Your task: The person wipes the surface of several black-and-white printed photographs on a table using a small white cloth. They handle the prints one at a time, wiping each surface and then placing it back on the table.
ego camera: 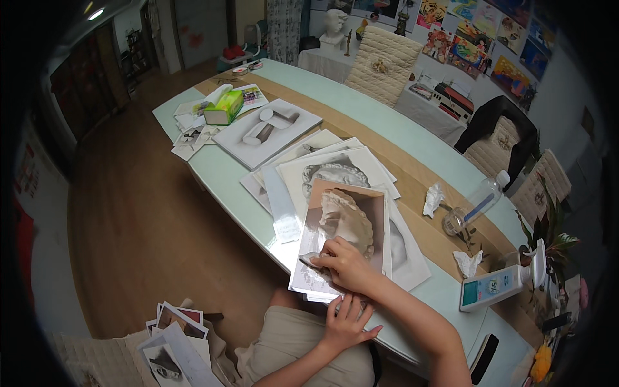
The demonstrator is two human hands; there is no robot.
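Note:
My right hand (pixel 346 263) pinches a crumpled white tissue (pixel 309 259) against the lower left of a glossy colour print of a plaster head (pixel 346 217). A thin dark edge shows beside the tissue. My left hand (pixel 348 321) rests with its fingers spread at the table edge, by the print's lower corner; something pale shows under its fingers, too covered to name. Beneath the print lies a pile of sheets, among them a pencil drawing of a curly-haired head (pixel 333 169). A pale translucent strip (pixel 280 205) lies on the pile's left side.
Farther along the glass-topped table (pixel 213 164) are a drawing of geometric solids (pixel 266 130) and a green tissue pack (pixel 225 107). On the right stand a clear bottle (pixel 476 203), a white spray bottle (pixel 498 288) and a phone (pixel 483 360). More prints (pixel 176 355) lie on a chair at lower left.

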